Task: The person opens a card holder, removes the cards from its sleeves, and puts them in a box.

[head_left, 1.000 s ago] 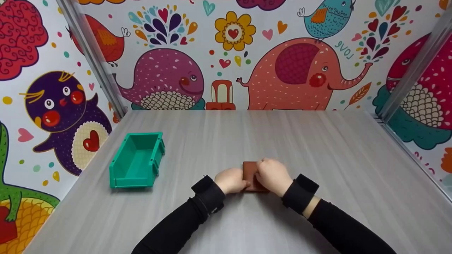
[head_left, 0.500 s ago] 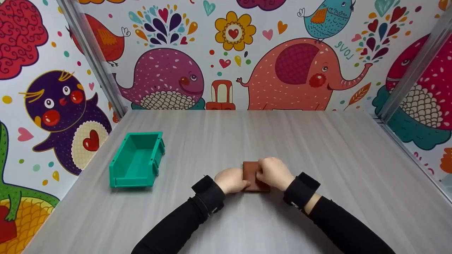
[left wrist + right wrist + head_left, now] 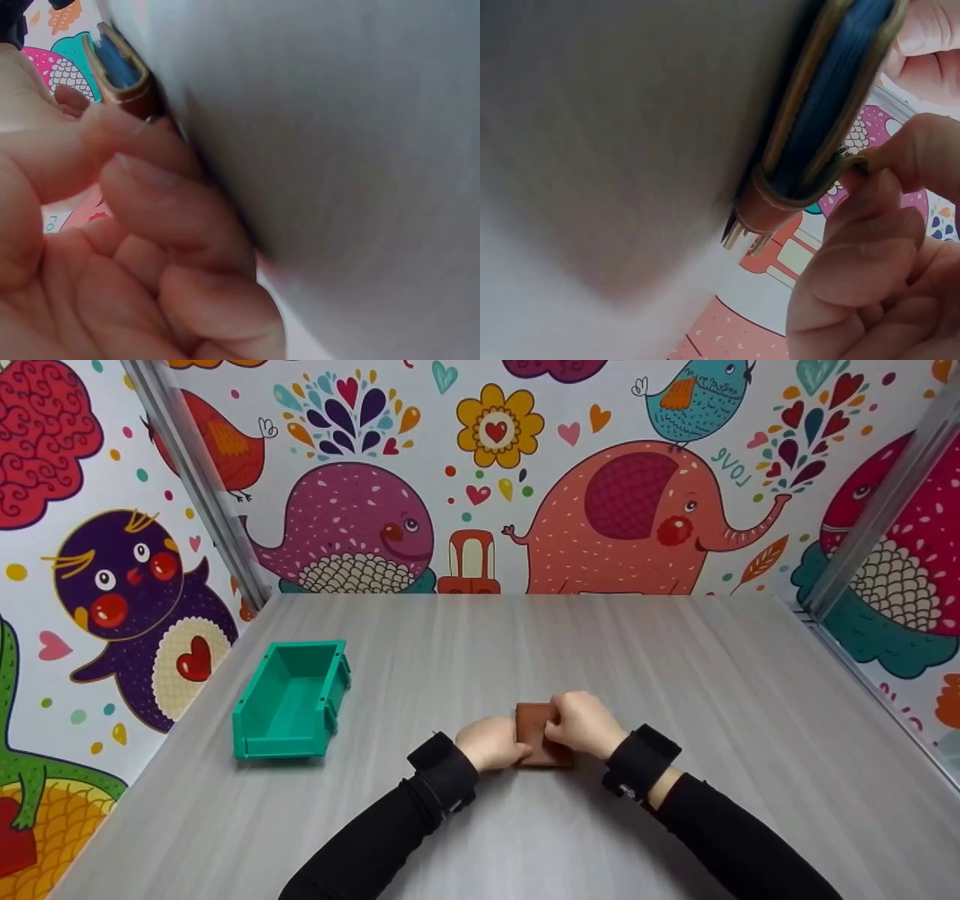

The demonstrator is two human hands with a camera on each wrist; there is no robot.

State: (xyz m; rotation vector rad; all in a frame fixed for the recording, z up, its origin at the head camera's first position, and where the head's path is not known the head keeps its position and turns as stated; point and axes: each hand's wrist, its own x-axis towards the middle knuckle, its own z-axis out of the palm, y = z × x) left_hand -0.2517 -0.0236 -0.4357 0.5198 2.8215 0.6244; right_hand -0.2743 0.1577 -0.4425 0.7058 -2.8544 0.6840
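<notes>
A small brown leather card holder [image 3: 533, 727] lies on the table between both hands. Blue sleeves [image 3: 840, 82] show between its covers in the right wrist view. My left hand [image 3: 489, 744] pinches its left edge, thumb on top of the cover. At the right side, my right hand [image 3: 589, 725] pinches the end of the closure strap [image 3: 769, 204] between thumb and curled index finger. That strap wraps round the holder's open side, and its tip is lifted off the cover. The right hand's other fingers are curled in.
A green plastic bin [image 3: 289, 701] stands on the left of the grey wood-grain table [image 3: 420, 660]. Walls printed with cartoon animals rise behind and at both sides, with metal posts [image 3: 199, 487] at the corners.
My right hand has shifted slightly right and away from me, uncovering a little more of the holder's cover. My left hand and the holder stay in place.
</notes>
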